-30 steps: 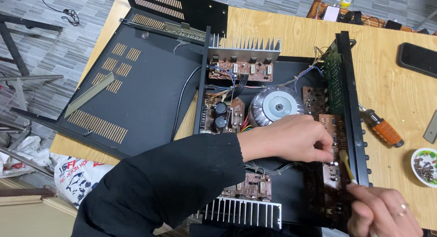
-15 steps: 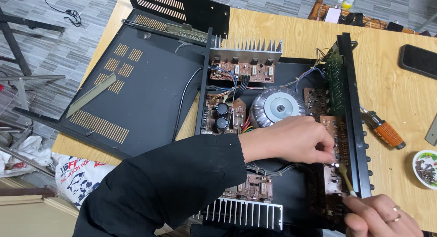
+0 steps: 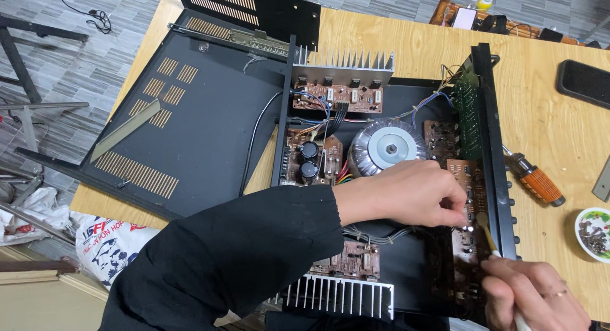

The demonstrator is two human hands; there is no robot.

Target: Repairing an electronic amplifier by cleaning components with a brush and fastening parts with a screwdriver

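An opened amplifier chassis lies on a wooden table, showing brown circuit boards, a round transformer and finned heat sinks. My left hand, in a black sleeve, reaches across the case and pinches a small part on the brown board by the front panel. My right hand at the bottom right grips a thin pale stick tool whose tip rests on the same board, just beside my left fingertips.
The removed black cover lies to the left, overhanging the table edge. An orange-handled screwdriver, a small bowl of screws and a dark phone sit to the right. Bottles stand at the far edge.
My right hand has shifted up and left, bringing the stick's tip onto the board beside my left fingers. My left hand stays nearly in place.
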